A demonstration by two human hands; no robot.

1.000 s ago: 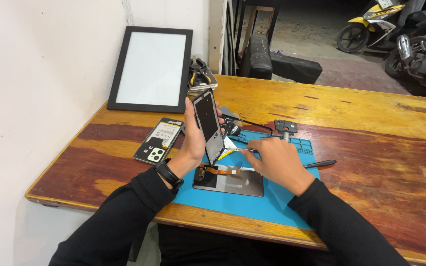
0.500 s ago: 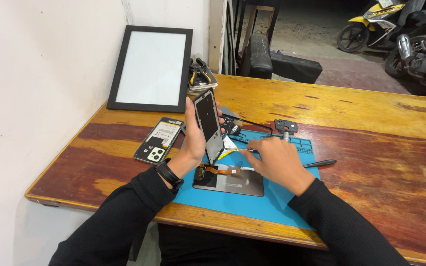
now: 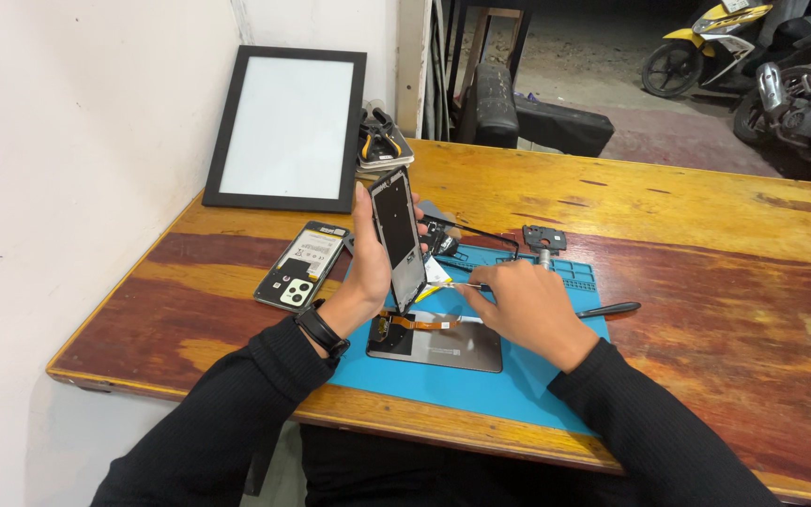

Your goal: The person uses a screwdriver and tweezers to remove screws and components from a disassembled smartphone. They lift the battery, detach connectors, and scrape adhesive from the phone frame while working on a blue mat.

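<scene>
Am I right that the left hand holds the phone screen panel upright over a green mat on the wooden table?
Not quite: the mat is blue, not green, as the head view shows. The left hand does hold the screen panel upright over it on the wooden table.

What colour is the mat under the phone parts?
The mat is bright blue, seen best in the head view, lying on the wooden table.

A worn wooden table [image 3: 687, 225] carries a blue mat [image 3: 481, 390] at its near edge, an opened phone [image 3: 300, 266] left of it, a black-framed white panel [image 3: 285, 127] leaning on the wall, and pliers [image 3: 382, 141] beside it.
</scene>
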